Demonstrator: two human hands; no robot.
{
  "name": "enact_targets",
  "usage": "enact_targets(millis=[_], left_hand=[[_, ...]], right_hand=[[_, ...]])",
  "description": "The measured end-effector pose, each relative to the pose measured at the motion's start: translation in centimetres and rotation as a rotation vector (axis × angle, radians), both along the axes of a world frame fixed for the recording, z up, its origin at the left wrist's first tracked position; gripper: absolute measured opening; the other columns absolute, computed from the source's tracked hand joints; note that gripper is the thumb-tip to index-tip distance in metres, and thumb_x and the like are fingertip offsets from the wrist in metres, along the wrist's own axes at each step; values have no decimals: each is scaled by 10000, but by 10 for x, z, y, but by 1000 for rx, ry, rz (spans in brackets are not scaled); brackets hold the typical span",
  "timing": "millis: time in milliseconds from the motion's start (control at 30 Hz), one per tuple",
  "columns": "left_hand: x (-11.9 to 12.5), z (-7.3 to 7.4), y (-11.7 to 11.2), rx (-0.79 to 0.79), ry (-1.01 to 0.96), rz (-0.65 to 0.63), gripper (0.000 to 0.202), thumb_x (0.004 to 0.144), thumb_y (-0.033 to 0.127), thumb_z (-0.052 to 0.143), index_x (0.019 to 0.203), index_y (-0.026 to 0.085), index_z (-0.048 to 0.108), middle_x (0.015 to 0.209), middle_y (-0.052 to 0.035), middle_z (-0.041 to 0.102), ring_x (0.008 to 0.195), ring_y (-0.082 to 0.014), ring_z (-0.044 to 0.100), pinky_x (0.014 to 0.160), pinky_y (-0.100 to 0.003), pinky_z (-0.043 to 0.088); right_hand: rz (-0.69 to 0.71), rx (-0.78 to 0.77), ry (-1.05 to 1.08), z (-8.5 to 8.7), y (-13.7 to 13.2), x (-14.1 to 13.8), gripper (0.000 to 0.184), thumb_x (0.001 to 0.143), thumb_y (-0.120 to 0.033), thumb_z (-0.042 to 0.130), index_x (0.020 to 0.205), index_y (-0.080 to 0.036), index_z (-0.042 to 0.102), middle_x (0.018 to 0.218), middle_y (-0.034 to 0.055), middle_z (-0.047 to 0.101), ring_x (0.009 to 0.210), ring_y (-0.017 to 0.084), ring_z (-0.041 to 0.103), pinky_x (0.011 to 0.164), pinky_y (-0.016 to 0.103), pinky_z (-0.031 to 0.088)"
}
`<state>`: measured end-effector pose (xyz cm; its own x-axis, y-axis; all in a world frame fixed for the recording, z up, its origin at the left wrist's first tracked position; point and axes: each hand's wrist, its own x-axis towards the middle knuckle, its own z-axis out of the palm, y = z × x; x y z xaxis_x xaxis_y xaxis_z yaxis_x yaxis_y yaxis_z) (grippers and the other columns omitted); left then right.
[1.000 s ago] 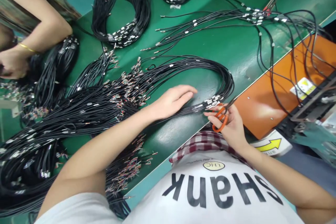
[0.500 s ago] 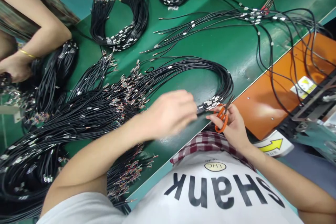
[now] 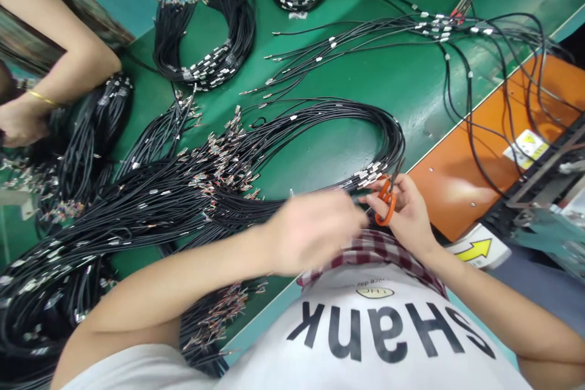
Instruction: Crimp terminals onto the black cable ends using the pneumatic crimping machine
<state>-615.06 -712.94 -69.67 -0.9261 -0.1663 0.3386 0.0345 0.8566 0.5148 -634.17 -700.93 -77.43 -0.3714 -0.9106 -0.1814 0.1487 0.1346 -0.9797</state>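
Observation:
My right hand (image 3: 409, 213) is closed around orange-handled scissors (image 3: 387, 200), whose dark blades point up and away from me. Its fingertips are beside a cluster of white labels (image 3: 368, 174) on a looped bundle of black cables (image 3: 356, 111). My left hand (image 3: 317, 228) is smeared by motion, just left of the scissors, its fingers toward my right hand. Whether it holds anything, I cannot make out. The curved bundle lies on the green table (image 3: 320, 155), its far ends fanning leftward among other cables.
A big heap of black cables (image 3: 150, 207) with bare coloured ends covers the left side. Coiled bundles (image 3: 214, 67) lie farther back. Loose cables (image 3: 439, 27) stretch across to an orange machine panel (image 3: 452, 189) at right. At far left is a co-worker's arm (image 3: 68, 67).
My left hand has moved right and slightly toward me, closer to my right hand. The scissors have shifted only a little; the cable bundle stays on the table.

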Motion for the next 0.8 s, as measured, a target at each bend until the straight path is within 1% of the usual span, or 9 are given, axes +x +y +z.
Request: enact_targets(millis=[67, 200, 267, 333, 467, 567, 667, 733, 800], left_hand=[[-10, -11, -29, 287, -27, 253, 333, 1047, 361, 405, 1079, 149, 659, 1022, -99, 702, 952, -182, 643, 844, -321, 525], [-32, -54, -68, 955, -487, -105, 550, 1035, 563, 314, 1162, 148, 652, 894, -99, 725, 674, -141, 623, 633, -271, 494], [-39, -65, -77, 1043, -555, -167, 598, 1014, 610, 326, 1096, 123, 663, 800, -91, 704, 600, -136, 585, 601, -275, 471], [-39, -58, -82, 862, -498, -107, 540, 985, 608, 428, 921, 125, 660, 729, -51, 651, 599, -128, 552, 604, -263, 447], [-19, -3, -64, 111, -303, 45, 308, 1016, 384, 486, 869, 157, 633, 824, -39, 626, 768, -146, 574, 709, -265, 433], [-1, 24, -27, -376, -226, -109, 209, 991, 233, 508, 844, 178, 646, 837, -47, 644, 782, -167, 581, 653, -285, 407], [14, 10, 7, -560, -231, -194, 135, 963, 206, 565, 941, 167, 693, 1165, -90, 691, 1007, -190, 635, 800, -307, 478], [21, -16, 20, -605, -273, -177, 164, 956, 215, 584, 1047, 158, 708, 1382, -112, 617, 1245, -222, 583, 981, -328, 466], [24, -43, 28, -660, -357, -136, 238, 951, 220, 584, 1136, 128, 702, 1427, -146, 592, 1370, -264, 511, 1031, -344, 453]], right_hand=[[0, -9, -1, 0, 0, 1, 450, 782, -442, 827, 994, -281, 464, 1093, 20, 677, 889, 197, 728, 824, 365, 611], [2, -11, -11, 2, 2, 2, 440, 787, -457, 819, 1017, -282, 487, 1107, 35, 689, 920, 210, 729, 842, 379, 606], [9, -15, -22, 2, 2, 1, 445, 779, -440, 832, 1021, -276, 496, 1119, 38, 690, 924, 209, 727, 847, 376, 599], [13, -11, -30, 1, 3, -1, 448, 773, -426, 840, 1023, -272, 501, 1133, 41, 686, 923, 206, 724, 852, 376, 593], [15, -3, -35, 1, 1, -5, 425, 797, -416, 821, 1033, -275, 497, 1143, 36, 682, 916, 193, 718, 850, 362, 585], [2, -37, -35, 4, -3, -5, 424, 793, -392, 830, 1023, -278, 493, 1132, 25, 679, 910, 184, 716, 838, 340, 577], [15, -53, -38, 6, -5, -3, 416, 792, -383, 833, 1015, -272, 500, 1096, 20, 680, 910, 185, 717, 844, 338, 569], [21, -50, -41, 6, -5, -2, 414, 789, -374, 838, 1021, -267, 512, 1077, 17, 679, 914, 185, 717, 846, 336, 563], [9, -47, -45, 5, -4, -2, 423, 775, -356, 852, 1027, -264, 526, 1063, 11, 677, 909, 181, 718, 831, 321, 555]])
